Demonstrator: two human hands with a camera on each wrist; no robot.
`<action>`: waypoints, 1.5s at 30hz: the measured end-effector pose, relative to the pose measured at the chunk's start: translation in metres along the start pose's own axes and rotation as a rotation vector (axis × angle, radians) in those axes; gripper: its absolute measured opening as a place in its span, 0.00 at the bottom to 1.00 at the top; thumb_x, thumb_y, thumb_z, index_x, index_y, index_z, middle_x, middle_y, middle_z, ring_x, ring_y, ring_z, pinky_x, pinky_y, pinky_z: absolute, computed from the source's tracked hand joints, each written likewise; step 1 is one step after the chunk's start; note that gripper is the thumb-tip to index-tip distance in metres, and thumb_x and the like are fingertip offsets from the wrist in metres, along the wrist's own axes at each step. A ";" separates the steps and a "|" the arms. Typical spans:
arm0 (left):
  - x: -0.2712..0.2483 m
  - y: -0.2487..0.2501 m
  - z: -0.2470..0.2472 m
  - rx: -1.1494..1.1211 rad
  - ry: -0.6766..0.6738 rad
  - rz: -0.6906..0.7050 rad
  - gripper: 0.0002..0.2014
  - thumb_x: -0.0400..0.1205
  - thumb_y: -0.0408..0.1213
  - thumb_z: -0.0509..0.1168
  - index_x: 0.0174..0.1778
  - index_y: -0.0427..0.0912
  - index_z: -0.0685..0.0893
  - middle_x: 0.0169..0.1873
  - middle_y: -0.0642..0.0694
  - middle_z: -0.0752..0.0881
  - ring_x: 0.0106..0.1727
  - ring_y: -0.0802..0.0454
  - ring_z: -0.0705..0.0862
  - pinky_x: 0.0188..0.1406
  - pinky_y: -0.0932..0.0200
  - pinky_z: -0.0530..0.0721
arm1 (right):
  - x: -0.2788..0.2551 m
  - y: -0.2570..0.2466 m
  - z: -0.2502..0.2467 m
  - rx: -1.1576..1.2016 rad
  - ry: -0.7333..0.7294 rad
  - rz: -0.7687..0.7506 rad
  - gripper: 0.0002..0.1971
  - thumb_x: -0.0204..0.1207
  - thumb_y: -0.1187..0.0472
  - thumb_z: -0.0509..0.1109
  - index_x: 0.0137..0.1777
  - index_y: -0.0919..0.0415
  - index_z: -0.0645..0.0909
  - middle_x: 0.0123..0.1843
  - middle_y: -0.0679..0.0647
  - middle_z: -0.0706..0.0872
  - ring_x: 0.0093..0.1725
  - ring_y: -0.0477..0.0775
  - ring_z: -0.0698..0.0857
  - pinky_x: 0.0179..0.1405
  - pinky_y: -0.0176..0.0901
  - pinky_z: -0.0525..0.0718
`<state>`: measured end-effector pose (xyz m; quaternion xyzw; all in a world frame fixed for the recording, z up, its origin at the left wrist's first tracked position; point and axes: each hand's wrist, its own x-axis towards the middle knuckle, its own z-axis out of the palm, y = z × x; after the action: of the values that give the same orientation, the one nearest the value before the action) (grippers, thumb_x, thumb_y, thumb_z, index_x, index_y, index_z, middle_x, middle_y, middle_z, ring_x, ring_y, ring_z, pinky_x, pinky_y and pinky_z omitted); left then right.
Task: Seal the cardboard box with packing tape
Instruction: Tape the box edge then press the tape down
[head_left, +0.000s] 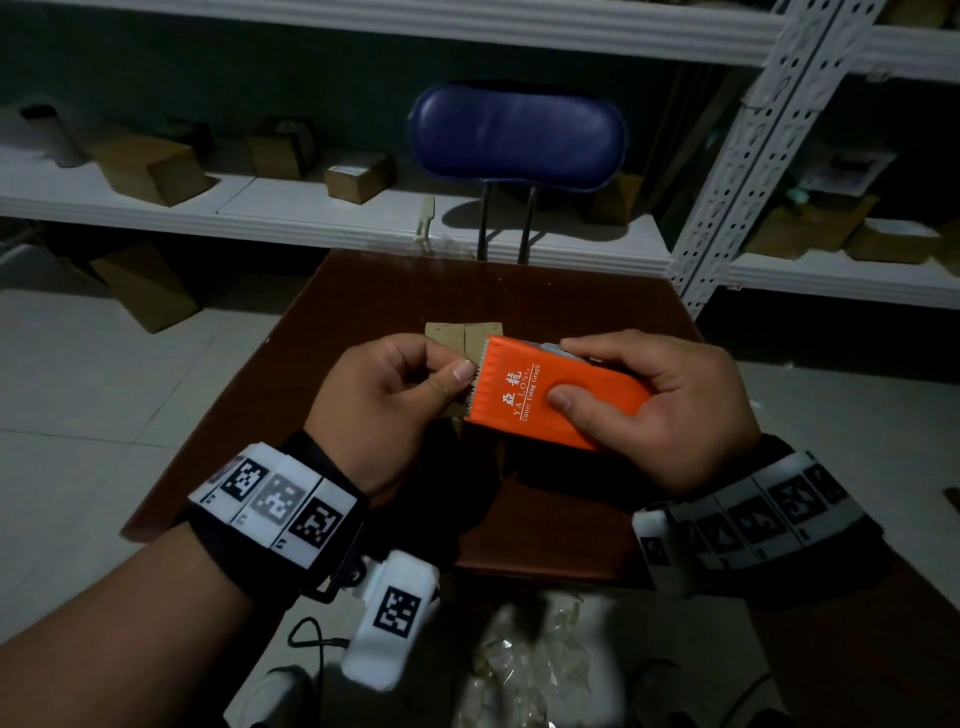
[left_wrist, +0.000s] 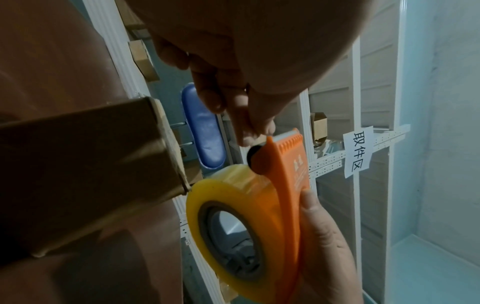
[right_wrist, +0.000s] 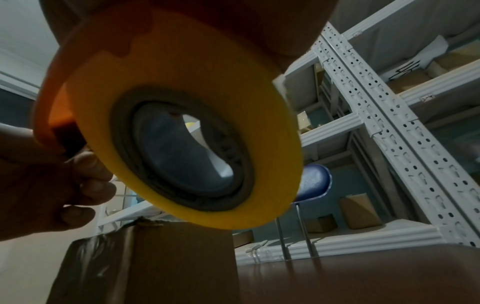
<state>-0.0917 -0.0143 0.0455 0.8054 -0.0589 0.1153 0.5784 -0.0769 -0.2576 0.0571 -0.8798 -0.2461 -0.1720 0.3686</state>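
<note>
A small brown cardboard box (head_left: 464, 338) stands on the dark red-brown table (head_left: 571, 519), mostly hidden behind my hands; it also shows in the wrist views as the box (left_wrist: 85, 164) and the box (right_wrist: 155, 263). My right hand (head_left: 670, 410) grips an orange tape dispenser (head_left: 550, 397) above the box, thumb on its top. The yellowish tape roll (left_wrist: 233, 197) sits in the dispenser (left_wrist: 291, 181); from below, the roll (right_wrist: 187, 115) fills the right wrist view. My left hand (head_left: 400, 395) pinches the tape end at the dispenser's toothed edge.
A blue chair back (head_left: 517, 137) stands behind the table. White metal shelves (head_left: 311, 208) with several cardboard boxes run along the back and right. A white post (head_left: 748, 156) rises at right. Crumpled clear plastic (head_left: 535, 670) lies near me.
</note>
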 end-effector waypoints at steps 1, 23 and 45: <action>-0.001 0.000 0.000 0.005 0.007 0.002 0.05 0.81 0.34 0.72 0.40 0.40 0.89 0.34 0.50 0.91 0.35 0.64 0.88 0.38 0.72 0.81 | 0.000 0.000 0.000 -0.002 0.002 -0.002 0.22 0.72 0.39 0.78 0.64 0.46 0.88 0.59 0.39 0.90 0.57 0.36 0.88 0.54 0.38 0.88; -0.007 -0.004 -0.028 0.057 -0.004 -0.094 0.04 0.78 0.37 0.74 0.38 0.43 0.92 0.37 0.51 0.94 0.37 0.59 0.90 0.38 0.71 0.85 | -0.008 0.020 -0.011 -0.059 0.027 0.036 0.24 0.70 0.36 0.75 0.61 0.47 0.89 0.57 0.38 0.90 0.55 0.36 0.89 0.54 0.30 0.85; -0.012 -0.021 -0.044 0.124 -0.068 -0.247 0.04 0.78 0.35 0.75 0.37 0.43 0.92 0.33 0.51 0.93 0.33 0.61 0.89 0.35 0.71 0.81 | -0.014 0.036 -0.013 -0.104 -0.045 0.036 0.25 0.67 0.34 0.73 0.59 0.44 0.89 0.51 0.31 0.86 0.51 0.33 0.86 0.51 0.18 0.78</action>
<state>-0.1034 0.0333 0.0363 0.8442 0.0284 0.0193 0.5350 -0.0699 -0.2937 0.0386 -0.9056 -0.2294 -0.1582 0.3198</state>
